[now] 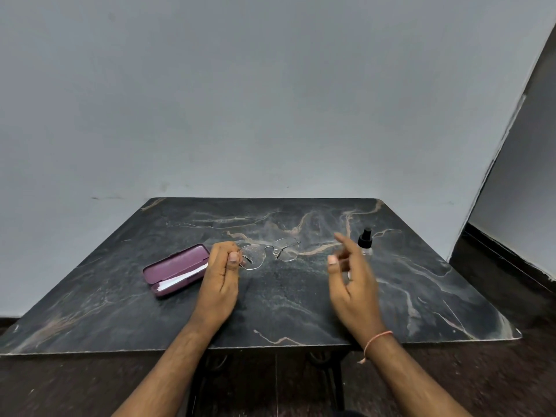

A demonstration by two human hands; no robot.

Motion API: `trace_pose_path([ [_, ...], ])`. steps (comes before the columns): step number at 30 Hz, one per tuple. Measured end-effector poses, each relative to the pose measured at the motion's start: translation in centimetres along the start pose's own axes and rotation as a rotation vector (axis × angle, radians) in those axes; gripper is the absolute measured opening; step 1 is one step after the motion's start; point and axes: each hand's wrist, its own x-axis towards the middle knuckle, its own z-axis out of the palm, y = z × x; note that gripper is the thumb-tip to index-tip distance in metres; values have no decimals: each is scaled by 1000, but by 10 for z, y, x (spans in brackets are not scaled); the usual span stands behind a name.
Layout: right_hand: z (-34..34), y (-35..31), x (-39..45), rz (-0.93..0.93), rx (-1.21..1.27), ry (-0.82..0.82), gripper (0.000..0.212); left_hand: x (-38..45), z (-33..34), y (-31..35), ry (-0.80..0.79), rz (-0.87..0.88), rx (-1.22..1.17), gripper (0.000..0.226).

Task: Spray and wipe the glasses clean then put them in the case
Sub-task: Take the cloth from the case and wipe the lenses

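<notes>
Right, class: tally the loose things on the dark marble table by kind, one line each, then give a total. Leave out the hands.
Glasses, pinched at one end by the left hand: 1
Purple case, lying open with a white cloth inside: 1
White cloth: 1
Spray bottle, just beyond the right hand: 1
Total: 4

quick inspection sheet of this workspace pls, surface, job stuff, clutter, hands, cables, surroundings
surface: dark marbled table, bare in front.
job's things: wire-frame glasses held up at one end; purple case open, white cloth inside; spray bottle upright, black cap on.
clutter: nothing seen.
grippers: left hand has a pinch grip on the glasses' left end; right hand open, blurred, in front of the bottle, holding nothing.
cables: nothing seen.
surroundings: plain grey wall, dark floor, dark opening at right.
</notes>
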Motion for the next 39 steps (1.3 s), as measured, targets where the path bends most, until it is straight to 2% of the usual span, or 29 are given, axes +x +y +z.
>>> trace_pose_path([
  [3,19,-8,-1,185,176,-240,42,-2,-1,2,-50,14,-1,21],
  [7,30,-5,5,238,256,-315,34,-1,1,3,-91,17,-3,20],
  [16,28,-1,6,325,374,-319,33,-1,2,2,-163,21,33,27],
  [29,24,0,3,393,294,-249,27,-4,0,6,-204,8,122,22],
  [39,27,19,4,503,282,-293,22,-7,-6,-1,-313,-15,256,16],
])
